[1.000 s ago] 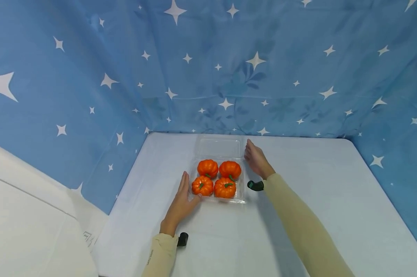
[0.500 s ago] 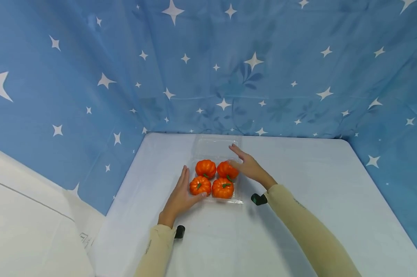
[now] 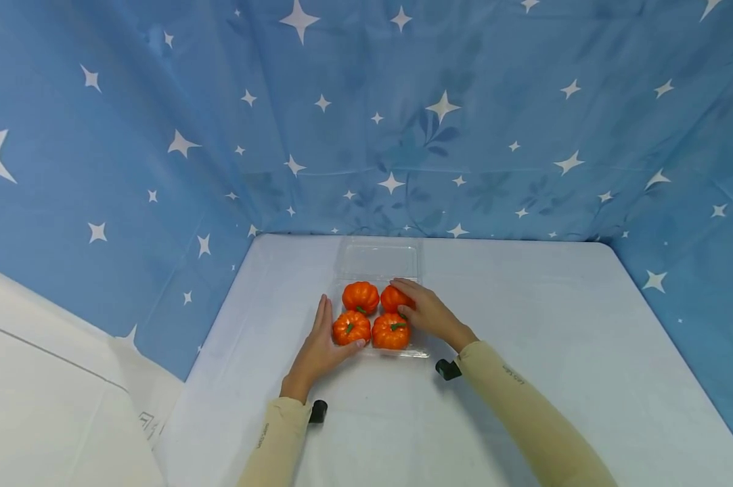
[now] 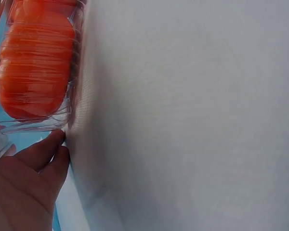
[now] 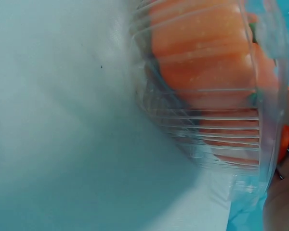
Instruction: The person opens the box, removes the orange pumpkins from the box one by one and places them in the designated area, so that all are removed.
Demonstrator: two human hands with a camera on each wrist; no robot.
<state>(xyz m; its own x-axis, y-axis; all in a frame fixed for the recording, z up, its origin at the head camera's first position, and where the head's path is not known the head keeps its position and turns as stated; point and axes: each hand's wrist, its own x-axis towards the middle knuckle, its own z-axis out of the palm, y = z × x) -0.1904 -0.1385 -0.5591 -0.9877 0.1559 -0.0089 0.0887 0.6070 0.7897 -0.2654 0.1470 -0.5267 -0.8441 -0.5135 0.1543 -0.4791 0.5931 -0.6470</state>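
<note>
A clear plastic clamshell box [image 3: 421, 353] holds several small orange pumpkins in two rows. My right hand [image 3: 430, 311] reaches over the box's right wall and grips the back right pumpkin [image 3: 392, 299], fingers curled over its far side and thumb in front. At the box's left side lies my left hand [image 3: 315, 355], its fingers straight along the wall and its thumb spread toward the front left pumpkin [image 3: 350, 329]. In the left wrist view, the fingertips [image 4: 58, 139] are right at the box's lower edge. The right wrist view shows the ribbed side wall and pumpkins through it.
The box's transparent lid [image 3: 378, 260] lies folded open toward the back. Beneath everything is a white table [image 3: 555, 318], with a blue star-patterned curtain [image 3: 494, 135] behind it and at both sides. A white sheet [image 3: 49, 392] hangs at the lower left.
My right hand has moved left from beside the box over its right wall, then closed its fingers around the back right pumpkin. The left hand stays at the box, its thumb slightly further right.
</note>
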